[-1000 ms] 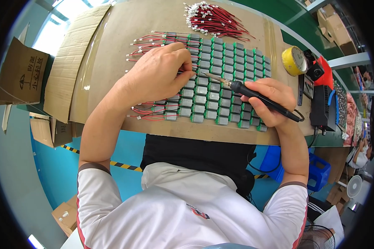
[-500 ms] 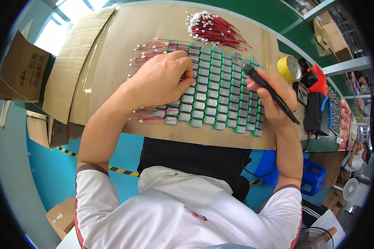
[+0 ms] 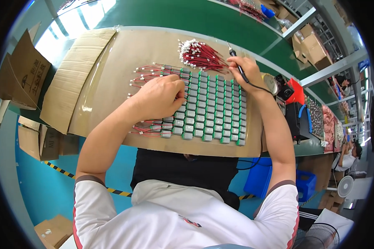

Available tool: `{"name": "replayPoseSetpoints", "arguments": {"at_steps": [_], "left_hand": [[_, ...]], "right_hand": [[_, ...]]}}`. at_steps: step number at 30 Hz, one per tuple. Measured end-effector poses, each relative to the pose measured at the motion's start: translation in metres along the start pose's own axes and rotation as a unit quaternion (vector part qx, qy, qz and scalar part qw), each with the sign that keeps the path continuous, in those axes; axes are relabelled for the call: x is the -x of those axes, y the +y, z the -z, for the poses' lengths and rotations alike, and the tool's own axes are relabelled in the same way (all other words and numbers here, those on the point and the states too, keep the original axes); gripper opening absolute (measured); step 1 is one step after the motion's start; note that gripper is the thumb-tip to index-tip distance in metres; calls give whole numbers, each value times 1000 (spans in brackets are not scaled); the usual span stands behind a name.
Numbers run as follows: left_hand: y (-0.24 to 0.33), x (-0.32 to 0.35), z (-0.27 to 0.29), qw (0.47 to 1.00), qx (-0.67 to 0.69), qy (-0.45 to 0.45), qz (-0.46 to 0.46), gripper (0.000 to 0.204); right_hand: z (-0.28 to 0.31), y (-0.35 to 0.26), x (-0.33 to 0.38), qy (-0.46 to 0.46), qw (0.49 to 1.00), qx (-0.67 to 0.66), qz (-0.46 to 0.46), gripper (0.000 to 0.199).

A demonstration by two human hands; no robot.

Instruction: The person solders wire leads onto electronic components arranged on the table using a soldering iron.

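A grid of small grey and green modules (image 3: 212, 108) lies on a brown cardboard sheet (image 3: 112, 83) on the workbench. My left hand (image 3: 160, 97) rests on the grid's left part, fingers curled over modules with red wires attached. My right hand (image 3: 245, 70) is raised past the grid's far right corner and grips a black soldering iron (image 3: 237, 62), tip pointing away. A bundle of red wires with white plugs (image 3: 201, 56) lies just beyond the grid, next to the iron.
A yellow tape roll (image 3: 271, 83), a red holder (image 3: 296, 91) and a black box (image 3: 297, 120) stand at the right. Cardboard pieces (image 3: 25, 74) lie at the left. Blue crates (image 3: 278, 178) sit under the bench. Another person (image 3: 349, 149) sits far right.
My right hand has lifted the soldering iron off the grid and swung it to the far right corner, beside the wire bundle. My left hand has stayed on the grid.
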State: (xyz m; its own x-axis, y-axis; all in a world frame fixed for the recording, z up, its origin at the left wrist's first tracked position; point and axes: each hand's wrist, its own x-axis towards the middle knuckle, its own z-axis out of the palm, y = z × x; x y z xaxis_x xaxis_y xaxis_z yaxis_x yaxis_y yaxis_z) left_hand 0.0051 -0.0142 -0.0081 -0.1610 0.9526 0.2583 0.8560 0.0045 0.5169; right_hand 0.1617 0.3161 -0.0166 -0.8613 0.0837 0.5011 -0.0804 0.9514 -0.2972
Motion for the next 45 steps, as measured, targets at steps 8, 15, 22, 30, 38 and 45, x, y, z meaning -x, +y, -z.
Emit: {"name": "replayPoseSetpoints", "arguments": {"at_steps": [8,15,22,30,38,45], "left_hand": [[4,0,8,999,30,-10,30,23],[19,2,23,998,-62,19,4,33],[32,-14,35,977,-68,188,-80,24],[62,-35,-7,976,-120,96,-156,19],[65,-24,-11,992,21,110,-57,12],[63,-16,-12,993,63,90,-35,16]], "right_hand": [[0,3,-2,28,999,9,20,26],[27,-37,23,67,997,-34,-6,33],[21,-95,51,87,990,-106,11,33],[11,-119,60,51,975,-214,30,38],[7,-120,63,66,944,-321,-29,34],[3,-124,64,66,933,-353,-12,35]]}}
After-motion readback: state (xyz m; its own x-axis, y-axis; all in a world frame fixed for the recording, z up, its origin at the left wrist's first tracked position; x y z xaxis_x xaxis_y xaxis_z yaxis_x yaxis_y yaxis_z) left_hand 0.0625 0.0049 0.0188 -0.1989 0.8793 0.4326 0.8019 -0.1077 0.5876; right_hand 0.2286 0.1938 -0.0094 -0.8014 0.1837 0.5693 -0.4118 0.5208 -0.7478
